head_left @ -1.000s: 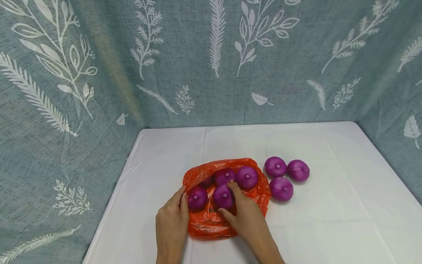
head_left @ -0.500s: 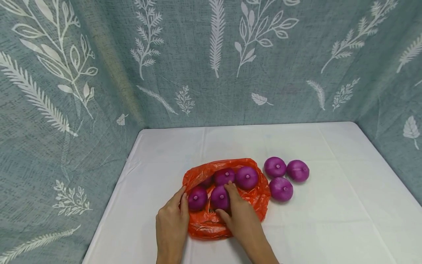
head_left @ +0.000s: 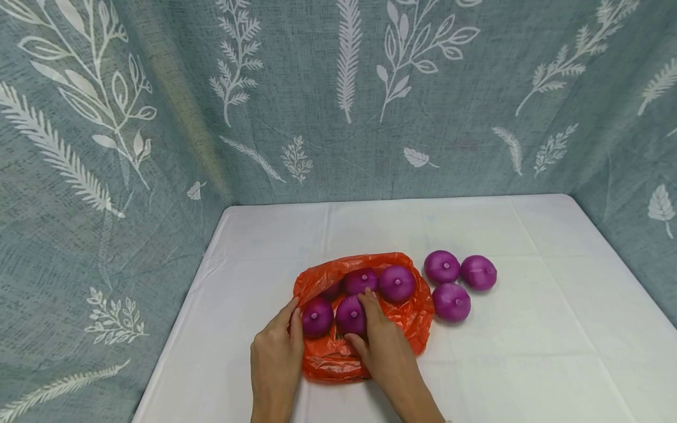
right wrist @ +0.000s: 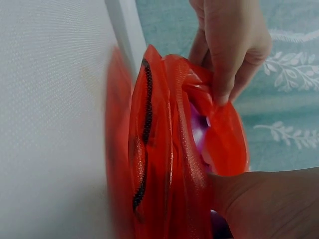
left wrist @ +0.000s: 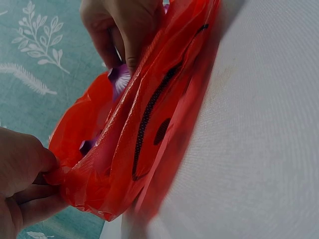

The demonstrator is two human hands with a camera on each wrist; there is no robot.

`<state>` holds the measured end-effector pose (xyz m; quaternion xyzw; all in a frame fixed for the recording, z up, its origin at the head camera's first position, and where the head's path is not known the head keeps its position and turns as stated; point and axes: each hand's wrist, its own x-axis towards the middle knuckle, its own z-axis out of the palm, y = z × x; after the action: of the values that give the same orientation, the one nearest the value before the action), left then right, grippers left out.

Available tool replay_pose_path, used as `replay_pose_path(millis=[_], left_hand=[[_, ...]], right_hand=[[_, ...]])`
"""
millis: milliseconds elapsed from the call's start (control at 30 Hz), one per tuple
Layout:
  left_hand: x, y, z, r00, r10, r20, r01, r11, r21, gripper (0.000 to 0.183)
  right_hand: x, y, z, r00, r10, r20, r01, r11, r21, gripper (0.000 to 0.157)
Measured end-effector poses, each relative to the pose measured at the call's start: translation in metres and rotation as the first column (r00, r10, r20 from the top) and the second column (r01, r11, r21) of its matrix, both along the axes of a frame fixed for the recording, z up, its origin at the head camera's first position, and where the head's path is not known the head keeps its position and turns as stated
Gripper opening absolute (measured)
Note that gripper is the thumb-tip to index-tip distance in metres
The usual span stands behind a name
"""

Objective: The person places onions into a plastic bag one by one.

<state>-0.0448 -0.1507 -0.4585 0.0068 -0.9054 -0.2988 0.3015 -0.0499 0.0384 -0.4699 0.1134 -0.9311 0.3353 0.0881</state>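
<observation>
A red plastic bag [head_left: 341, 367] lies open on the table with several purple onions inside. My left hand [head_left: 276, 351] pinches the left edge of the bag, close beside one onion [head_left: 316, 317]. In the left wrist view the bag's rim sits between that hand's thumb and fingers. My right hand [head_left: 388, 346] reaches into the bag and grips the front middle onion [head_left: 351, 315], thumb in front and fingers behind. Behind it are another onion [head_left: 361, 283] and a round onion [head_left: 396, 284] at the bag's right side. One more onion is mostly hidden under the left fold.
Outside the bag, to its right, three onions [head_left: 442, 267] [head_left: 478, 273] [head_left: 451, 303] sit in a close group. A white cloth [head_left: 529, 352] covers the table. Grey-green leaf-patterned curtains [head_left: 317, 88] stand behind and along both sides.
My right hand has shifted slightly left with the onion, bringing it nearer the left onion. The left hand stays on the bag's edge, and the three onions outside have not moved.
</observation>
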Motion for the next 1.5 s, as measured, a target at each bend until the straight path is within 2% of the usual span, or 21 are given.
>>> replay_pose_path(millis=[1133,1300,1500], left_hand=[[0.0019,0.0031,0.0013,1.000,0.011,0.016,-0.011,1.000,-0.002,0.028],[0.0018,0.0024,0.0004,1.000,0.013,0.017,-0.013,1.000,-0.003,0.027],[0.0018,0.0020,0.0017,0.998,0.025,0.052,-0.025,1.000,-0.008,0.029]], right_hand=[[-0.0007,0.0002,-0.0066,1.000,-0.010,0.021,0.011,0.999,-0.039,0.073],[0.0002,0.0019,-0.0056,1.000,-0.016,0.022,0.017,1.000,-0.027,0.075],[0.0011,0.0061,0.0016,0.999,-0.023,0.048,0.024,0.999,-0.021,0.078]])
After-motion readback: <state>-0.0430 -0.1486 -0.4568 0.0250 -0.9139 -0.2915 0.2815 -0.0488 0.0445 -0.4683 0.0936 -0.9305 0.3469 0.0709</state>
